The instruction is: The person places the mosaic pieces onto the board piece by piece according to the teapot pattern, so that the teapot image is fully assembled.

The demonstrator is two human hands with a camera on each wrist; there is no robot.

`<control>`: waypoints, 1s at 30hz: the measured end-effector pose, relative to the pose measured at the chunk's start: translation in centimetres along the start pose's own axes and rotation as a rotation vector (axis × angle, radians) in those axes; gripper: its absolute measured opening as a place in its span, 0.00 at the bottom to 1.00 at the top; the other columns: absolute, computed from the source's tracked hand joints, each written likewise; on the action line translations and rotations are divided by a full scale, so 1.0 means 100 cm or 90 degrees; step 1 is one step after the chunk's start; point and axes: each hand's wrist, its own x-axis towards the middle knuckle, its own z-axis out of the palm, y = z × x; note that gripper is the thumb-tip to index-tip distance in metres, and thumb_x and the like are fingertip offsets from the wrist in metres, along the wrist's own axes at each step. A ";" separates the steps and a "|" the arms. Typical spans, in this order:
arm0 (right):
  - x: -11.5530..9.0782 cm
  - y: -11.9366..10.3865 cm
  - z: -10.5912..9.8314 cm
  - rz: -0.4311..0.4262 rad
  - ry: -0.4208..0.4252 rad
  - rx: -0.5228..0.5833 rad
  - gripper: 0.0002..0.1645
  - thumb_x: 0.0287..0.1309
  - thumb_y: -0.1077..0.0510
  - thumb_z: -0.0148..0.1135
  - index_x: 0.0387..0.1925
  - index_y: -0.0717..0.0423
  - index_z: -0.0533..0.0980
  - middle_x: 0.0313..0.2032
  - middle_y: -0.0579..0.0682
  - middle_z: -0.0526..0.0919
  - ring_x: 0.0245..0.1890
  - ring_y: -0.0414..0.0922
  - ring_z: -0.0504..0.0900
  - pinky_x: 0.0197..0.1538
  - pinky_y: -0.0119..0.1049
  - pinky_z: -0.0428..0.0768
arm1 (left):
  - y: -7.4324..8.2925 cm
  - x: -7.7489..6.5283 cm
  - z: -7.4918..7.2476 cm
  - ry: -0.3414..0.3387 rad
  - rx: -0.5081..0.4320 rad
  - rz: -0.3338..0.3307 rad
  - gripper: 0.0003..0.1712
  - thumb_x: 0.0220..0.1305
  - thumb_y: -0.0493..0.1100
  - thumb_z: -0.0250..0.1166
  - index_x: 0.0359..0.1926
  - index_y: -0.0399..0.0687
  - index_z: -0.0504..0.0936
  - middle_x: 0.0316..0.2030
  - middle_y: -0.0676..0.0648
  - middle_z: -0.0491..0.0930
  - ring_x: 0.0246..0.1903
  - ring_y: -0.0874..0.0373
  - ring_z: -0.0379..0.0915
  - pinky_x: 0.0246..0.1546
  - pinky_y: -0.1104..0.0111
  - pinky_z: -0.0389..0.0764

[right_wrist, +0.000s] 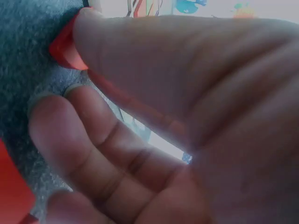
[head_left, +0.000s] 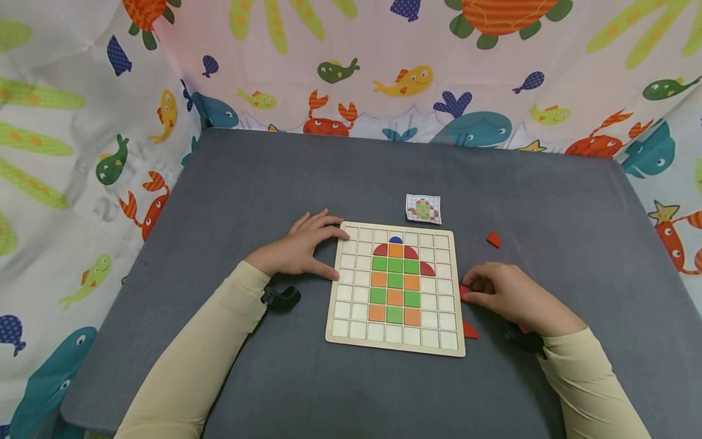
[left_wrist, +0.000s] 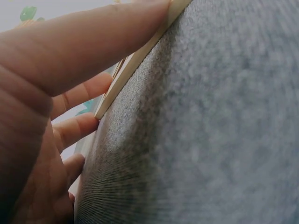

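A light wooden grid board (head_left: 396,349) lies on the table, with green, orange, dark red and blue pieces set in its middle squares. My left hand (head_left: 300,249) is at the board's left side, its thumb and fairly straight fingers touching the edge; the left wrist view shows the same contact along the board's rim (left_wrist: 131,65). Just off the right edge, my right hand (head_left: 504,294) pinches a red piece (head_left: 464,292) between thumb and forefinger. Up close in the right wrist view, the thumb covers part of that red piece (right_wrist: 64,46), so its full shape is hidden.
A small printed pattern card (head_left: 423,209) lies behind the board. One loose red piece (head_left: 494,239) is to the right, another red piece (head_left: 470,330) by the board's lower right edge. Part of a further red piece (head_left: 523,328) shows under the right wrist. A printed curtain surrounds the grey table (head_left: 274,378).
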 end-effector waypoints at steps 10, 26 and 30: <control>-0.002 -0.004 -0.002 0.020 -0.009 0.013 0.10 0.60 0.59 0.77 0.37 0.53 0.80 0.27 0.40 0.82 0.26 0.37 0.77 0.30 0.33 0.77 | 0.000 0.001 -0.003 0.003 -0.016 0.002 0.46 0.52 0.60 0.83 0.69 0.58 0.76 0.79 0.47 0.57 0.84 0.47 0.32 0.81 0.46 0.27; 0.003 -0.012 -0.010 0.015 0.025 0.012 0.08 0.63 0.56 0.76 0.39 0.50 0.82 0.27 0.40 0.81 0.24 0.38 0.75 0.29 0.33 0.77 | 0.001 0.000 -0.006 0.000 -0.030 0.001 0.44 0.52 0.60 0.84 0.68 0.57 0.77 0.78 0.48 0.58 0.84 0.46 0.33 0.81 0.46 0.27; 0.008 -0.017 -0.009 0.009 0.018 0.024 0.07 0.63 0.56 0.76 0.38 0.50 0.83 0.28 0.41 0.83 0.25 0.39 0.76 0.29 0.32 0.77 | 0.001 0.001 -0.005 0.001 -0.031 0.003 0.44 0.52 0.60 0.84 0.68 0.57 0.76 0.78 0.48 0.58 0.84 0.46 0.33 0.81 0.46 0.27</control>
